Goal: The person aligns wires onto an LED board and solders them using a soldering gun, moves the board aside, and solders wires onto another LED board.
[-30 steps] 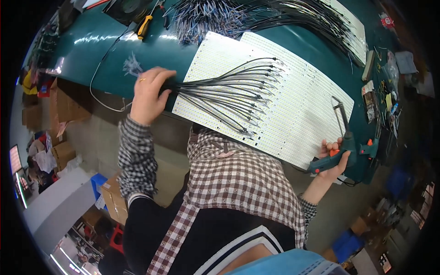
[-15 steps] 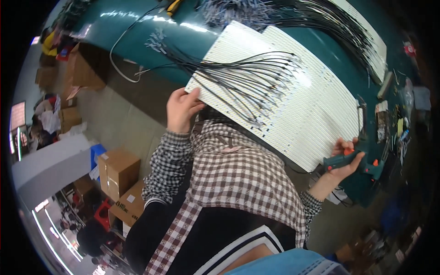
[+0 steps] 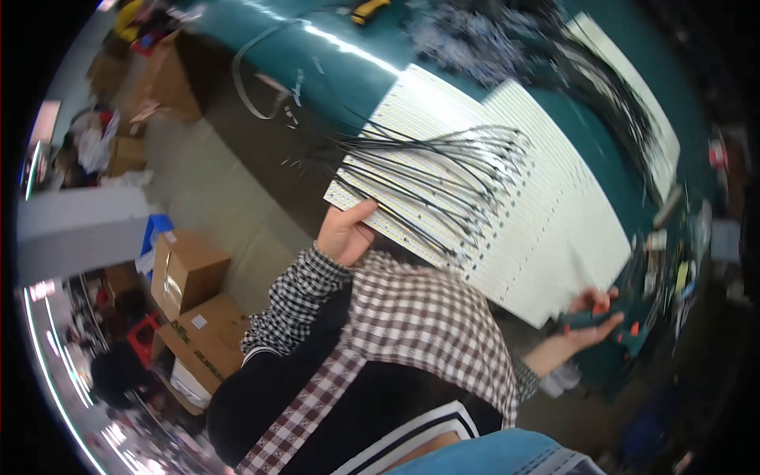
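Observation:
My left hand (image 3: 348,231) pinches the near left edge of a white board (image 3: 431,111) dotted with rows of small components, thumb on top. Thin black wires (image 3: 412,147) fan out from a row of joints across the board and run past its left edge, their tips blurred. A second white board section (image 3: 562,229) extends to the right; whether the two are joined I cannot tell. By its lower right corner, my right hand (image 3: 587,331) is closed around a dark green gun-shaped tool (image 3: 579,321) with an orange trigger, smeared by motion.
The green tabletop (image 3: 332,71) carries a heap of wire ends (image 3: 467,39), another wired white board (image 3: 661,119) and a yellow-black hand tool (image 3: 370,10). Small tools and scraps (image 3: 673,261) lie at the right. Cardboard boxes (image 3: 190,269) stand on the floor at left.
The view has shifted. My left hand and the boards appear lower, and the wires' free ends have dropped from the tabletop toward its near edge. The right hand still has the green tool.

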Tool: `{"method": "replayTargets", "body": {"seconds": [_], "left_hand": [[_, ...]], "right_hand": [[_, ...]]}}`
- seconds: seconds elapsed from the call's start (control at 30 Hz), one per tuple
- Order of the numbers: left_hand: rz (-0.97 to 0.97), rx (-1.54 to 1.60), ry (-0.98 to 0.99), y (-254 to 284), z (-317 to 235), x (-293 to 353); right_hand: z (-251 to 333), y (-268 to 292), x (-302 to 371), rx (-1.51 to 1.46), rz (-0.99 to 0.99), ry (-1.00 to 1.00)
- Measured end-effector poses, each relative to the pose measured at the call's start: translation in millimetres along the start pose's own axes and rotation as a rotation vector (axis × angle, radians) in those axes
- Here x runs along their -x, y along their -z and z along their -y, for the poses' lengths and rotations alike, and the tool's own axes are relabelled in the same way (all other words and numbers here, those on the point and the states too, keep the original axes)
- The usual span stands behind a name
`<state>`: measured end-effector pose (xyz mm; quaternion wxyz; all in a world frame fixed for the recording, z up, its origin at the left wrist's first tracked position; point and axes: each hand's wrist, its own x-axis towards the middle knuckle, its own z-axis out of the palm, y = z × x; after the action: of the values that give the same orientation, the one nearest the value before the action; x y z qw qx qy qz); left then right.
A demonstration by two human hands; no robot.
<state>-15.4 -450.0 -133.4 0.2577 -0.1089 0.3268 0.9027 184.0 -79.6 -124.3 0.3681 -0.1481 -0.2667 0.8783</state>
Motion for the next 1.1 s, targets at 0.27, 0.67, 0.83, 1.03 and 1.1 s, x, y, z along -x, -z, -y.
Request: {"method": "replayTargets", "body": {"seconds": [0.27,0.67,0.83,1.03,1.1], "left_hand": [[-0.129,-0.188,-0.511,-13.8,-172.2,16.7],[-0.452,-0.235,-0.789,97.4,-569.9,-128.1],[-0.565,-0.635,-0.642,197.1,-657.7,-248.1],[-0.673,-0.323,-0.663,247.3,-667.6,-367.6],[-0.736,-0.336,-0.64,254.3,-643.5,-387.6]], "right_hand": [[11.2,-14.2,5.0,-0.02,0.03,-0.025],[24.4,-18.3,20.4,0.217,-0.383,0.161],[5.4,-25.1,8.4,0.333,-0.425,0.159],[-26.9,-37.8,-5.6,0.436,-0.529,0.196],[-35.0,-37.9,-9.5,0.454,-0.552,0.204]]}}
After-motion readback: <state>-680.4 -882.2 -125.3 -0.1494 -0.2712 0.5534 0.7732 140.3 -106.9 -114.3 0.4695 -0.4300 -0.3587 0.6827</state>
